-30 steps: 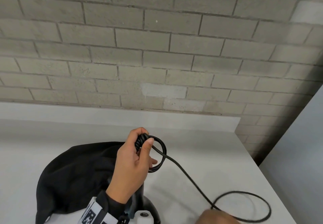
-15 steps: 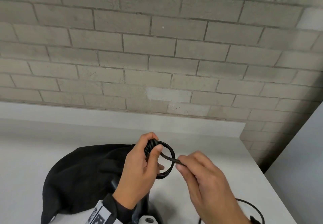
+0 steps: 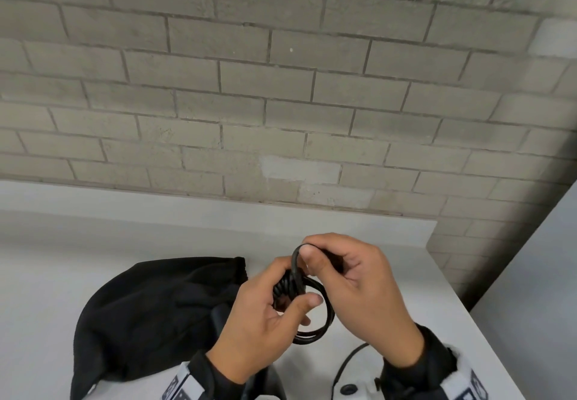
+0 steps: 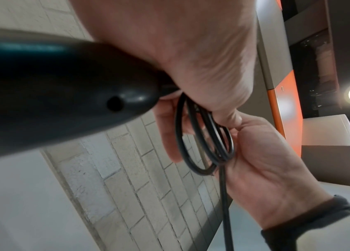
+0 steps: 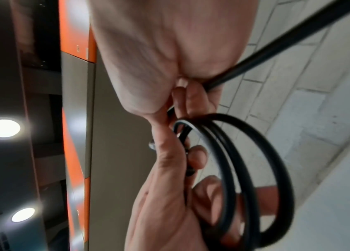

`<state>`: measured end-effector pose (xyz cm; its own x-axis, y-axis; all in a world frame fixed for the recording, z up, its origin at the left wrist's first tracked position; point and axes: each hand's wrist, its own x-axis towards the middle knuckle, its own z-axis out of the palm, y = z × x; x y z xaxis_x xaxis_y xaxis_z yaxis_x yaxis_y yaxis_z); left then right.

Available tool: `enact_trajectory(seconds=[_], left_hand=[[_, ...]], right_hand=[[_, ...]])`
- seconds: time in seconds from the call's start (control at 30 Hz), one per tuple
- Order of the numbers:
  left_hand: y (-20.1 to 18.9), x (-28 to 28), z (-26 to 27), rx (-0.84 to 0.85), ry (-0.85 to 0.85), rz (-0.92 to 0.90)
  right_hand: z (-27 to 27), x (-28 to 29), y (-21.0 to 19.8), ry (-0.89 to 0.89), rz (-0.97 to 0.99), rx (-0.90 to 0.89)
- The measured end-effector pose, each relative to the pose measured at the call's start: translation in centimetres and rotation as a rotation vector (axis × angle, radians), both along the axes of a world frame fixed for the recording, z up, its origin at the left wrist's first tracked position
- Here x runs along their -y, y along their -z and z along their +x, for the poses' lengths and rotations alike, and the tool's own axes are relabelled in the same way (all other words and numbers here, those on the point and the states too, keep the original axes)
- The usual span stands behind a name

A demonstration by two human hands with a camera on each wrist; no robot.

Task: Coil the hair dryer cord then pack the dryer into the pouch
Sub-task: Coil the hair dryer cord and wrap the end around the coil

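Observation:
My left hand (image 3: 274,309) grips a small coil of black cord (image 3: 315,315) with fingers and thumb curled round the loops. My right hand (image 3: 337,262) pinches a further turn of the cord at the top of the coil. The loops (image 5: 245,178) hang between both hands in the right wrist view. Loose cord (image 3: 346,365) trails down to the right. The black dryer handle (image 4: 51,95) fills the left of the left wrist view, under my left palm. The black fabric pouch (image 3: 150,315) lies on the white table, left of my hands.
The white table (image 3: 62,259) runs back to a grey brick wall (image 3: 281,102). Its right edge (image 3: 487,331) drops off beside my right arm. A small white object (image 3: 352,390) lies at the bottom edge of the head view.
My right hand came up from the bottom right, took the cord and laid another turn onto the coil in my left hand. The loose loop on the table has shrunk.

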<state>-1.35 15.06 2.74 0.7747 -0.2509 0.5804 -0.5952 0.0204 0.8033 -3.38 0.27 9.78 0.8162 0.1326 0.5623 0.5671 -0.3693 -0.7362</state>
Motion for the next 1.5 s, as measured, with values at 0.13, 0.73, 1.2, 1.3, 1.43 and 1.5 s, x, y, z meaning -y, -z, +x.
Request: enact_trajectory(seconds=[0.13, 0.73, 1.2, 1.3, 1.43, 1.5], left_hand=[[0.1, -0.2, -0.2, 0.006, -0.012, -0.049], [0.3, -0.1, -0.8, 0.01, -0.149, -0.148], [0.2, 0.2, -0.5, 0.12, -0.207, -0.086], [0.0, 0.3, -0.6, 0.143, -0.216, -0.089], [-0.2, 0.3, -0.6, 0.121, -0.245, -0.086], [-0.1, 0.3, -0.5, 0.092, -0.273, -0.091]], right_hand=[[0.7, 0.0, 1.1, 0.027, 0.161, -0.145], [-1.3, -0.5, 5.7, -0.153, 0.449, -0.302], [-1.6, 0.7, 4.4, -0.094, 0.02, -0.174], [-1.5, 0.9, 4.0, -0.089, -0.083, -0.136], [-1.6, 0.3, 4.9, -0.024, -0.098, -0.075], [-1.7, -0.5, 5.9, 0.086, 0.053, -0.053]])
